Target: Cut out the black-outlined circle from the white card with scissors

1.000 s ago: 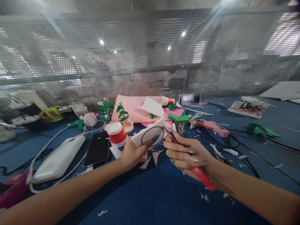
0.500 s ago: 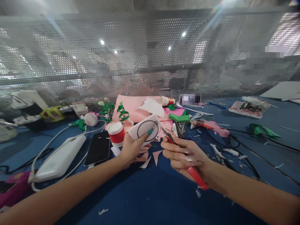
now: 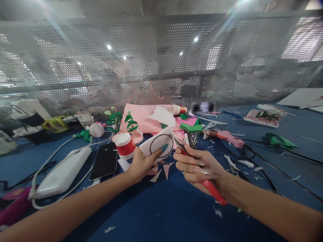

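Note:
Pinched in my left hand (image 3: 145, 161) is a folded-looking piece of white paper (image 3: 147, 145) with a black circle drawn on it. The thumb presses on the circle and the other fingers are behind the sheet. My right hand (image 3: 199, 168) is wrapped round a red-handled cutting tool (image 3: 214, 193), whose pointed metal blades lie at the paper's right edge. Whether the blades touch the paper I cannot tell. Just left of the paper stands a red paper cup (image 3: 125, 148) with a white top. Pink paper scraps (image 3: 166, 170) lie below the paper.
Left are a black phone (image 3: 104, 162), a white power bank (image 3: 64, 171) and cables. Behind stand green spiral plants (image 3: 131, 124) on pink paper (image 3: 141, 112). A pink glue gun (image 3: 234, 139) lies right among cables and scraps. A perforated metal screen (image 3: 151, 67) closes off the back.
The paper and my left hand have shifted slightly down and right, nearer the blades. My right hand keeps nearly the same place and grip. The camera view has moved a little.

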`<action>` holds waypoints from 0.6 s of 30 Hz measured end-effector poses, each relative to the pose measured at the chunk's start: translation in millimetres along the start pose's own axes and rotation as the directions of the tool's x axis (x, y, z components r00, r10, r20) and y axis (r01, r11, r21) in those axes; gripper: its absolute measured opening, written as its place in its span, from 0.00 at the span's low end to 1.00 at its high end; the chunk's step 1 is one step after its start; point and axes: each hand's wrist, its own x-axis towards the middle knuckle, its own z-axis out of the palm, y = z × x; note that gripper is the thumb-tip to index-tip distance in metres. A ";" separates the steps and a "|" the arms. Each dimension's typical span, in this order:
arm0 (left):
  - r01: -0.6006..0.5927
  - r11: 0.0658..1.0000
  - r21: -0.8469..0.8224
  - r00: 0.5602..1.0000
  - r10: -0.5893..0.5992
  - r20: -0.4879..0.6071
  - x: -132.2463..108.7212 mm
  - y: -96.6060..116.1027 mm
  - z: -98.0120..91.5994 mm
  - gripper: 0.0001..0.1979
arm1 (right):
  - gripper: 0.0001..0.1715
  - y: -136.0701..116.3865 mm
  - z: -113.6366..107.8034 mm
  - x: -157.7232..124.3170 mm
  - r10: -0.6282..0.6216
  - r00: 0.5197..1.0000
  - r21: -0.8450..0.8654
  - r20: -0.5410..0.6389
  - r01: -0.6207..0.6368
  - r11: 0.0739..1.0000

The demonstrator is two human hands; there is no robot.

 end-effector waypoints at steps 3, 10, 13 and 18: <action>-0.017 1.000 0.020 0.999 0.017 0.036 -0.9 0.2 -0.5 0.21 | 0.25 -1.6 -1.5 -0.2 -0.003 1.000 -0.026 -0.011 0.003 1.000; -0.065 0.995 0.079 0.993 0.056 0.108 -0.3 1.2 -1.8 0.20 | 0.29 -3.7 -2.5 -0.2 -0.004 1.000 -0.002 -0.011 0.004 1.000; -0.071 0.996 0.056 0.991 0.065 0.113 0.9 -0.6 -2.7 0.20 | 0.30 -4.1 -3.8 0.8 0.015 1.000 -0.018 -0.008 -0.015 1.000; -0.011 0.999 -0.050 0.994 0.016 0.105 3.5 -5.1 -4.2 0.19 | 0.30 -4.2 -5.5 4.1 0.019 0.999 -0.096 -0.049 -0.024 0.995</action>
